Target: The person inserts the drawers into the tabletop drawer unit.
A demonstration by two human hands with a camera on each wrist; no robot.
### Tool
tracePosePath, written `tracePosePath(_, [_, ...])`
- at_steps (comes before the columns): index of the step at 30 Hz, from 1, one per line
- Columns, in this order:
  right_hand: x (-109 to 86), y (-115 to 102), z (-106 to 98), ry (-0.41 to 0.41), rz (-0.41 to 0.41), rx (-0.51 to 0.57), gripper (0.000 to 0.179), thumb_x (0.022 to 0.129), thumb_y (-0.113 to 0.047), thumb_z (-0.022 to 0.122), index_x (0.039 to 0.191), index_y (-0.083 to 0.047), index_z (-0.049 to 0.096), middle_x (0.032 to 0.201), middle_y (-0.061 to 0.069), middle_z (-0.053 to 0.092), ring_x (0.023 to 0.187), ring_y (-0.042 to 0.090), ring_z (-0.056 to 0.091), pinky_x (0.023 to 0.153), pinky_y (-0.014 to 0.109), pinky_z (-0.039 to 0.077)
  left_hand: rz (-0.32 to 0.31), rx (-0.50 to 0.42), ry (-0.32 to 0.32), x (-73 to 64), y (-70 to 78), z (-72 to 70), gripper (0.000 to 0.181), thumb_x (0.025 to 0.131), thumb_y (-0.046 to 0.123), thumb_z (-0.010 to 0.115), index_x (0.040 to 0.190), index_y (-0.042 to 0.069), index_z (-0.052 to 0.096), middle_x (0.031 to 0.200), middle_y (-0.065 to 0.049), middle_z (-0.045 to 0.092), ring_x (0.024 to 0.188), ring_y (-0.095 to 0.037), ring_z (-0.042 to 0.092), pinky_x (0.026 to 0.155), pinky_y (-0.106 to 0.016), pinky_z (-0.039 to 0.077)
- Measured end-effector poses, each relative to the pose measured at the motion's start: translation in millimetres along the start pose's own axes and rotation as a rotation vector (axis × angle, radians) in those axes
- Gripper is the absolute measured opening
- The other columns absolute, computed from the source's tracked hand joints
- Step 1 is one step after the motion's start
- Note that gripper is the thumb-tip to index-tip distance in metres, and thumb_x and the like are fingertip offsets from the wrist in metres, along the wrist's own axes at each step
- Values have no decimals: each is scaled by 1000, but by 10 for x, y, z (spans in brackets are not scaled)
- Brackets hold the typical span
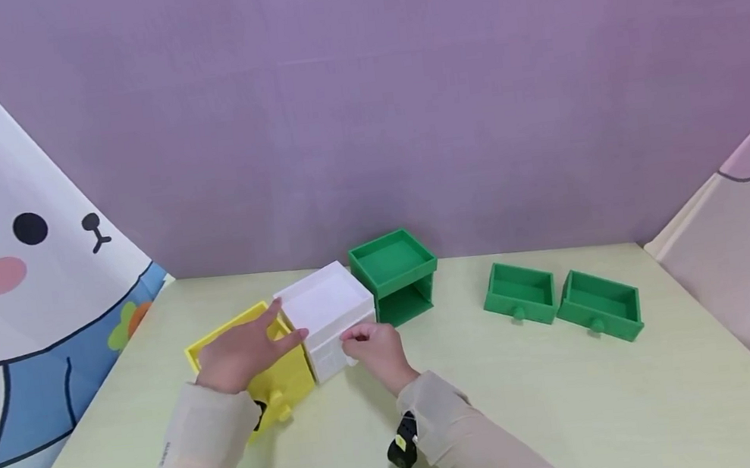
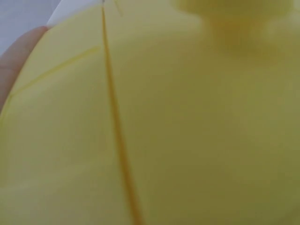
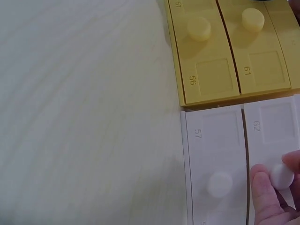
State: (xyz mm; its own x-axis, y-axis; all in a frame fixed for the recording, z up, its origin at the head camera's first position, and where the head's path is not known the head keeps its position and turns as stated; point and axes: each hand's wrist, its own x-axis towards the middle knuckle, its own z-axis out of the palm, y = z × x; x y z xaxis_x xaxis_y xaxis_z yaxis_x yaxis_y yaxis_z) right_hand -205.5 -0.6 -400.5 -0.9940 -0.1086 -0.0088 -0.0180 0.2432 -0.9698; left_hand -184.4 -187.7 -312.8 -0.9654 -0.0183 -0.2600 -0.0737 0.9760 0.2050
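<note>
A small white drawer cabinet (image 1: 327,296) stands against the right side of a yellow one (image 1: 296,372), both with round knobs. My right hand (image 1: 379,352) pinches the round knob (image 3: 282,176) of the white cabinet's upper drawer (image 3: 276,124) between thumb and finger. Below it, the white lower drawer (image 3: 213,140) sits flush, its knob untouched. My left hand (image 1: 240,355) lies over the yellow cabinet with thumb and forefinger spread, their tips at the white cabinet's left side. Yellow drawer fronts fill the left wrist view, where only part of a finger (image 2: 16,63) shows.
Behind and to the right stands a green cabinet (image 1: 393,259) with an open front. Two green drawers (image 1: 521,291), (image 1: 601,305) lie apart on the pale table (image 1: 502,396). A purple cloth backdrop (image 1: 403,109) rises behind the table.
</note>
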Motion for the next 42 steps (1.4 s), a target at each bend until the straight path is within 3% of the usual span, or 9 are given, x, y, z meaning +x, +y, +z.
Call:
tracePosePath(9, [8, -7, 21, 2, 12, 19, 10, 85, -9, 67, 89, -1, 72, 83, 4, 66, 74, 16, 54, 67, 27, 50, 0, 4, 3, 7, 1, 9, 88, 86, 73, 41, 153, 18, 25, 64, -2, 54, 47, -15, 37, 49, -26, 28])
tracePosePath(14, [-13, 26, -11, -53, 57, 76, 15, 86, -10, 65, 97, -2, 71, 88, 4, 66, 78, 17, 60, 71, 29, 53, 0, -6, 10, -1, 4, 29, 87, 86, 72, 41, 153, 18, 26, 64, -2, 54, 48, -16, 39, 50, -26, 29])
tracePosePath(20, [-60, 139, -333, -202, 25, 159, 36, 90, -10, 64, 124, 3, 62, 104, 18, 69, 84, 25, 69, 70, 33, 55, 4, -5, 6, -2, 16, 47, 87, 86, 73, 39, 153, 19, 25, 61, -4, 52, 45, -15, 35, 50, -28, 28])
tracePosePath(24, [-65, 217, -651, -208, 32, 164, 43, 91, -9, 63, 130, 7, 55, 104, 24, 67, 81, 19, 69, 71, 33, 55, 15, 8, 5, 3, 16, 26, 87, 87, 73, 39, 153, 18, 24, 57, -3, 48, 44, -14, 30, 50, -28, 25])
tracePosePath(28, [-86, 306, -969, -151, 53, 169, 47, 92, -8, 61, 133, 11, 48, 101, 26, 67, 80, 20, 69, 73, 35, 55, 14, 42, 9, -4, 30, -13, 85, 88, 70, 41, 153, 17, 26, 62, -5, 53, 48, -16, 35, 51, -30, 27])
tracePosePath(33, [-108, 456, -1366, -5, 85, 135, 46, 91, -4, 60, 131, 13, 48, 102, 27, 66, 76, 22, 69, 70, 32, 55, 3, 47, 40, 17, 114, -41, 81, 88, 65, 46, 150, 14, 33, 105, -15, 66, 83, -31, 59, 63, -42, 43])
tracePosePath(35, [-108, 508, -1511, 62, 95, 119, 43, 90, -3, 59, 129, 13, 50, 104, 28, 66, 75, 19, 69, 68, 29, 55, -7, 22, 69, 38, 162, -58, 80, 90, 62, 47, 150, 13, 31, 98, -15, 66, 84, -32, 59, 63, -42, 43])
tracePosePath(39, [-123, 591, -1787, 149, 120, 70, 40, 91, -3, 58, 128, 13, 52, 109, 29, 64, 77, 14, 68, 68, 25, 54, 2, -43, 143, 100, 290, -95, 77, 93, 55, 47, 153, 14, 22, 66, -8, 53, 62, -25, 50, 55, -35, 35])
tracePosePath(42, [-149, 664, -1972, 183, 147, 30, 41, 92, -4, 57, 129, 12, 51, 110, 27, 63, 77, 10, 66, 69, 23, 53, 38, -49, 183, 142, 419, -116, 74, 93, 52, 47, 153, 15, 25, 79, -14, 59, 73, -31, 54, 61, -39, 42])
